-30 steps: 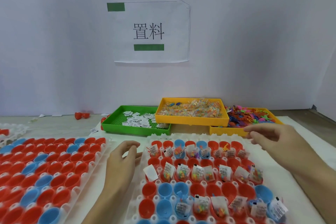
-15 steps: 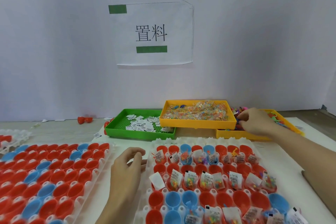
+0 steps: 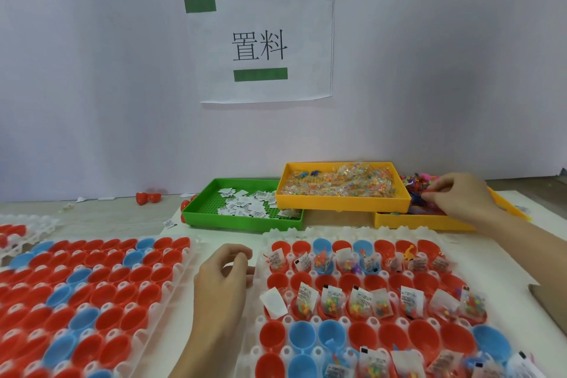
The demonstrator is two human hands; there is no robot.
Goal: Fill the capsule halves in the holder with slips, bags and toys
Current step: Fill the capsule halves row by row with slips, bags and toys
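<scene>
From the head camera, your right hand point(image 3: 460, 198) is stretched far forward over the yellow toy tray point(image 3: 429, 222) at the back right, fingers bent down into the heap of small toys point(image 3: 418, 182). The fingertips seem to pinch something reddish, but it is too small to name; treat that grip as closing on a toy, not yet clear of the pile. Your left hand point(image 3: 222, 279) rests near you on the tabletop point(image 3: 101, 218), just beside the left edge of the holder point(image 3: 306, 232), fingers loosely curled and holding nothing.

The capsule halves point(image 3: 395, 337) sit in that white holder in front of you. The far rows already carry slips and bags, some with a toy, while several red and blue cups in the nearer rows look bare. A second holder point(image 3: 184, 258) of bare halves lies to your left.

The toys look light, hard plastic with thin limbs that will likely tangle, so pinch one by its body and lift slowly to shed any hangers-on. The bags point(image 3: 340, 182) in the upper yellow tray are probably slick, crinkly film: take one by a corner or its sealed edge. The slips point(image 3: 245, 204) in the green tray point(image 3: 242, 222) are thin paper that will likely cling together, so slide one off with a fingertip before pinching.
</scene>
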